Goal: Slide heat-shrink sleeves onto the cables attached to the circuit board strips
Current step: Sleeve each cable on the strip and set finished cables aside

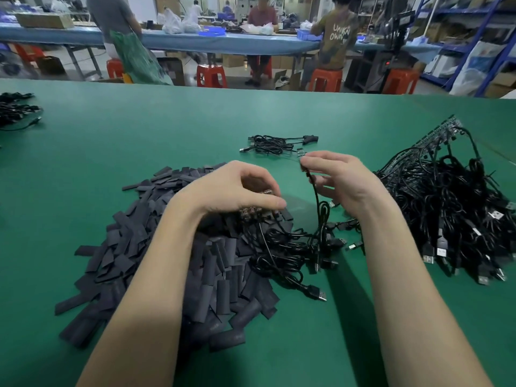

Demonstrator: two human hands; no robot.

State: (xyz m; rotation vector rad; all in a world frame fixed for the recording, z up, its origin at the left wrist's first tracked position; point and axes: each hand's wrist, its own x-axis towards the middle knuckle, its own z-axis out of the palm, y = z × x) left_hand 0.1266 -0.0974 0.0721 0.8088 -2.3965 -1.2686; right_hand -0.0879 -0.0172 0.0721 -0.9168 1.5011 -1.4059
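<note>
Green counter (167, 121), left hand (237, 188) curled around a circuit board strip (251, 210) above the heap of heat-shrink sleeves (156, 247), right hand (343, 182) pinching one cable (317, 202) near its board end, tangled cable pile (446, 208) just right

Across the room, a person sitting on a red stool at the long blue table is wearing an olive T-shirt (337, 37) whose back is showing pale hand-drawn letters, "UNKN" on one line and "OWN" on the line beneath it. The white tags on the plugs (441, 251) in the black cable heap at the right of the green table are carrying tiny marks, but these are coming out too small and blurred for me to read. Nothing else around me is offering words, numbers or a brand that I can make out.
</note>
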